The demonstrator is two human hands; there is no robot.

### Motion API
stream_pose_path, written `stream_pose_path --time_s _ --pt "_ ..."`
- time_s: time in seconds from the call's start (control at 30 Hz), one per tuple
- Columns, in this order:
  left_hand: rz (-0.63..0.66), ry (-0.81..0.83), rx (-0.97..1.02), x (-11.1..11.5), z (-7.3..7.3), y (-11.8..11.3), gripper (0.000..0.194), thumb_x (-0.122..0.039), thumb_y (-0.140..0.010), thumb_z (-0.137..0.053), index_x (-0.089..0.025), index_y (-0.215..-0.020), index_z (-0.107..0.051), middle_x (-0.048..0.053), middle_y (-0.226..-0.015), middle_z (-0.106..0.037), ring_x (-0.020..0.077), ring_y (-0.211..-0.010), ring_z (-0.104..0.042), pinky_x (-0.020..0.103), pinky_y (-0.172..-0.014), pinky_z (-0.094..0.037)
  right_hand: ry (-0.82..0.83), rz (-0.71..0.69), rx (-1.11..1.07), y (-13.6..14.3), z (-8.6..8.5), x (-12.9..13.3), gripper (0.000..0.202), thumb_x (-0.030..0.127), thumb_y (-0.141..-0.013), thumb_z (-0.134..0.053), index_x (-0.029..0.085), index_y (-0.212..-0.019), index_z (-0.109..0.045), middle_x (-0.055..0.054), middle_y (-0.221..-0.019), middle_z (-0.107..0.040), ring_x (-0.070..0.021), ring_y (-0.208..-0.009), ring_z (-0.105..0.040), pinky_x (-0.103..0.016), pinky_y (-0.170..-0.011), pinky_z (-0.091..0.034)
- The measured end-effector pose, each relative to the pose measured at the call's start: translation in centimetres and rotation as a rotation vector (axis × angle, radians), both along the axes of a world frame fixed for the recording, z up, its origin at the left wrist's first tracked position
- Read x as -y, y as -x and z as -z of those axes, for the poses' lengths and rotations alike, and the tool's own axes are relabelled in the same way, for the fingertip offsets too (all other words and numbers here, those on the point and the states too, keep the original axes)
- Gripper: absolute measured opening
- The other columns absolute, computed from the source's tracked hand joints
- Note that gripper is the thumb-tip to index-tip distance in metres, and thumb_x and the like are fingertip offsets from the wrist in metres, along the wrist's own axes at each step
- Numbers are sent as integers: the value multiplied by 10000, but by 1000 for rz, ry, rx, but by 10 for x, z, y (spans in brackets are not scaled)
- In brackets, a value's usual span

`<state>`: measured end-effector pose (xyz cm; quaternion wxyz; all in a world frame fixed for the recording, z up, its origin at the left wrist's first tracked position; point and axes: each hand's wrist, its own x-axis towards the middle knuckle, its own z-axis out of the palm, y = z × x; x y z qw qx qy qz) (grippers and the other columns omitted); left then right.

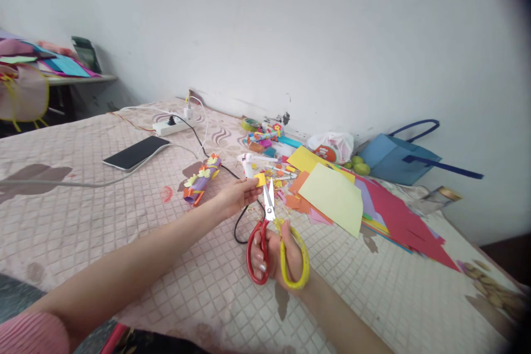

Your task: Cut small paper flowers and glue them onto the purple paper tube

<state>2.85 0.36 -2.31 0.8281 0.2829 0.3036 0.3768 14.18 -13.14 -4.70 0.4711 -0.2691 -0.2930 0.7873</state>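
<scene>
Between the fingertips of my left hand (240,197) is a small yellow piece of paper (260,179). My right hand (277,254) grips scissors (269,207) with one red and one yellow handle, fingers through the loops. The blades stand apart, their tips pointing up just right of the yellow piece; whether they touch it I cannot tell. Behind my left hand lies a white glue gun (247,164), partly hidden. A purple paper roll (202,180) with orange strips and pale yellow paper shapes rests left of the hand.
Coloured paper sheets (334,199) and paper scraps spread to the right. A black cable loops beside the scissors. Toward the left are a dark-screened phone-like device (136,152) and a white power strip (172,125). A blue bag (398,157) stands near the wall.
</scene>
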Motion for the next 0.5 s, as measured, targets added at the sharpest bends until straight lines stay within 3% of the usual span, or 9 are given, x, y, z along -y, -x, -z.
stream_pose_path --time_s 0.5 --pt "2 -36 -32 0 7 -1 92 -94 -803 -562 -99 -723 -606 31 -627 -635 71 -546 -610 142 -497 -454 87 114 126 -1 7 -1 629 794 -674 -365 178 -738 -480 58 -458 -417 -74 -339 -349 -195 -341 -319"
